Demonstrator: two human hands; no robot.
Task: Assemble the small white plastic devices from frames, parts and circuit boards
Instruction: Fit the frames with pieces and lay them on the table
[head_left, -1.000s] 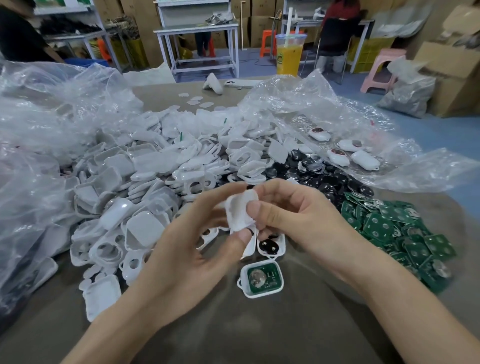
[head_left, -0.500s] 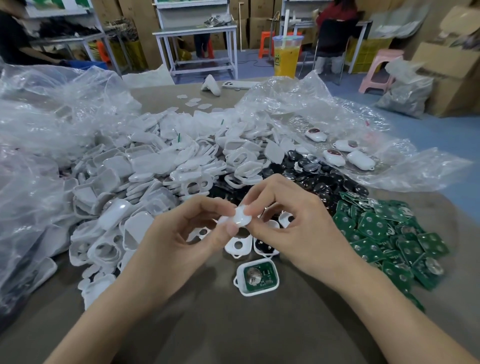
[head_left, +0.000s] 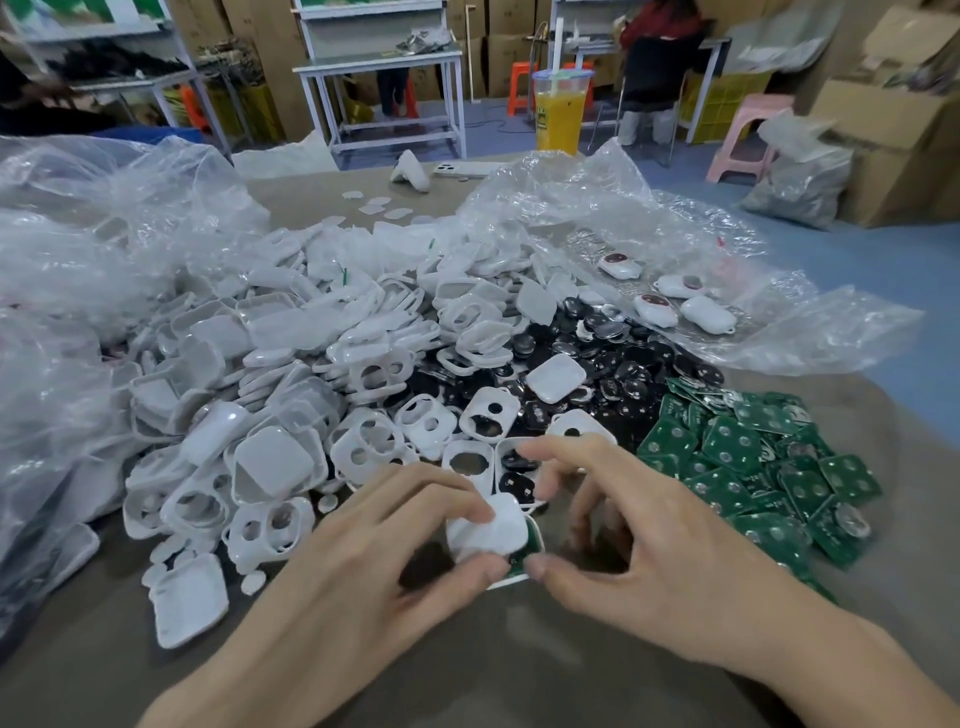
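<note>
Table (head_left: 467, 670) | left hand (head_left: 363, 561) pinches cover (head_left: 493, 530) over frame (head_left: 501, 583) holding circuit board (head_left: 531, 538)

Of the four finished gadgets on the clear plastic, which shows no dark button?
The rightmost gadget: plain white on top; the other three show dark ovals.

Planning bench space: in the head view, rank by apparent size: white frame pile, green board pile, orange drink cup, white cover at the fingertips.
1. white frame pile
2. green board pile
3. orange drink cup and white cover look alike; cup is far back, so unranked.
</note>
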